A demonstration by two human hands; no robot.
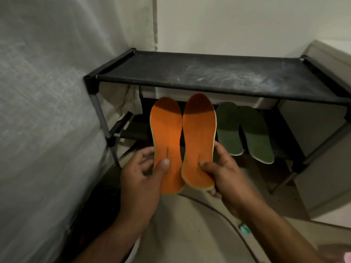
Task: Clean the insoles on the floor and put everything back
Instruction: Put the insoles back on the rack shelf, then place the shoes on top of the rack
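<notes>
Under the dusty black top of a shoe rack (209,73), on the lower shelf (133,132), two green insoles (245,131) lie side by side on the right part. Their heels stick out a little over the front edge. The left part of that shelf is partly hidden behind two orange insoles.

On the left side hangs a pale cloth wall (47,111). A light cabinet (326,149) stands just to the right of the rack. On the floor, a dark cord (218,207) curves under the arms, and a small teal thing (245,229) lies near the right arm.

The left hand (144,179) grips the left orange insole (166,141) near its heel, thumb on top and fingers curled behind it. The right hand (224,171) grips the right orange insole (199,137) the same way, thumb on top, fingers under the edge. Both orange insoles are held up in front of the rack, toes pointing at the lower shelf, and their inner edges touch.
</notes>
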